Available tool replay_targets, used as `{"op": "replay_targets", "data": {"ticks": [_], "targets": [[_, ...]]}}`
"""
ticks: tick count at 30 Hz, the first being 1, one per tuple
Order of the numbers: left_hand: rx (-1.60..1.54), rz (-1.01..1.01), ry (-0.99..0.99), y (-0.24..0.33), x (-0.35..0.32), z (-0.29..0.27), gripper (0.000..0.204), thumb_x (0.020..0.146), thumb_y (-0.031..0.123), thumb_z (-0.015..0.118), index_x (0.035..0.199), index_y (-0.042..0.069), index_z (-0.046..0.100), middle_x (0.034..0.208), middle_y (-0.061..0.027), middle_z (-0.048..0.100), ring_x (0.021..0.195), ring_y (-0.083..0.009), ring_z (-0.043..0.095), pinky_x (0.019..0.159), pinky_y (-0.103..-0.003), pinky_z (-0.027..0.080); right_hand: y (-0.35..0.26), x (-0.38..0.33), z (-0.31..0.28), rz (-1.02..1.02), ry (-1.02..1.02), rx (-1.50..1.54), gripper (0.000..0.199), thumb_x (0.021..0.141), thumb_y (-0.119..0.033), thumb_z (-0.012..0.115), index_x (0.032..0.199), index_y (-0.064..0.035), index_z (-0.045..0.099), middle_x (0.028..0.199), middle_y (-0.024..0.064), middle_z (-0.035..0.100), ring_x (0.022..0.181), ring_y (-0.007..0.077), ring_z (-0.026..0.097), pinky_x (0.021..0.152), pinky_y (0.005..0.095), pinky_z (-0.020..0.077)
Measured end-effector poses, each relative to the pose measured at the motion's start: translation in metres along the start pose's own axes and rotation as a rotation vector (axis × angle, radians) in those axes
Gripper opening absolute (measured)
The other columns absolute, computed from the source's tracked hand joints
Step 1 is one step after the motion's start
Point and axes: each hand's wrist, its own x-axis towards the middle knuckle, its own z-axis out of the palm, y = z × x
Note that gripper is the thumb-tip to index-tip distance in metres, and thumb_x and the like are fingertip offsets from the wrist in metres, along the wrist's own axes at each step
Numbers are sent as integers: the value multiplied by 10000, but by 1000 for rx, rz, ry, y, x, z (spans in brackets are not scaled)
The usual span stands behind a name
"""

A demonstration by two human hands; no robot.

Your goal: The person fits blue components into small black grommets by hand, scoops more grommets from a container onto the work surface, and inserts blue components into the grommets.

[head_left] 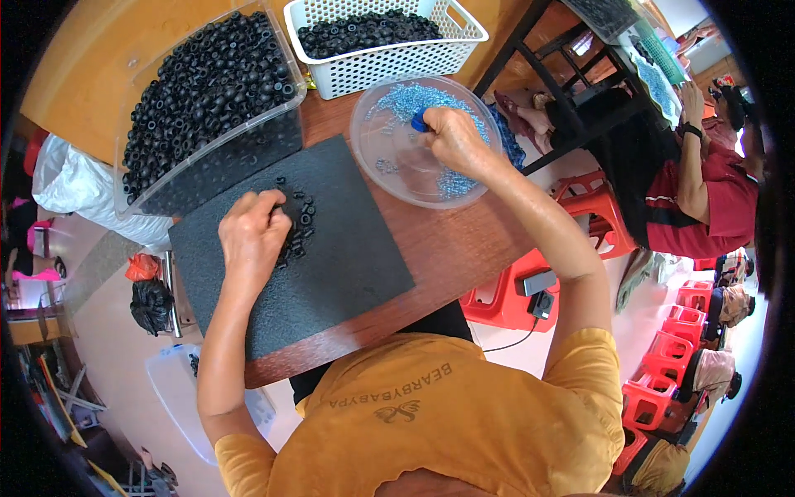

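Observation:
My left hand (252, 228) is closed, its fingertips pinched together low over a dark textured mat (348, 240). What they hold, if anything, is hidden. Beside the fingertips lies a loose group of small black ring-shaped parts (306, 219). My right hand (457, 142) is closed around a small blue rounded object (420, 120), whose full shape the fingers cover. It sits over a round clear plastic tray (364, 153), in which many tiny clear-blue pieces (406, 101) are spread, thickest toward the far side.
A clear bin (286, 108) heaped with black parts stands at the far left of the wooden table (447, 240). Behind is a white perforated basket (397, 62) of similar parts. Red stools (505, 298) stand at right, where a person in dark red (704, 199) sits at another table.

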Motion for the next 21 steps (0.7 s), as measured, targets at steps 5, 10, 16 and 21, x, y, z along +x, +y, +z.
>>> {"op": "replay_targets", "data": {"ticks": [5,10,16,21], "targets": [[-1162,-876,-97,17,-25,-21,184,756,-29,476,857,-64,626,754,-167,642,517,-132,569,440,-226,438,11,-7,17,-175,-22,-180,67,622,-6,585,665,14,537,718,210,565,766,394,553,646,460,447],[-1480,-993,-65,35,-53,-19,156,765,-26,518,886,-69,608,784,-208,633,542,-188,589,467,-282,477,9,-12,14,-70,73,-16,68,590,25,563,638,1,521,704,178,559,752,369,549,646,450,450],[-1547,-1003,-131,46,-71,-4,152,775,-3,602,918,-53,613,810,-186,641,596,-177,598,515,-280,488,14,-19,13,-177,152,-129,157,640,25,612,609,15,458,655,159,505,693,352,516,598,429,403],[-1540,-1007,-163,56,-78,5,176,796,15,596,957,-57,600,858,-184,635,612,-181,587,533,-282,476,7,-9,15,-216,98,-195,88,579,30,575,625,-2,507,690,148,544,735,345,525,622,437,441]]}}
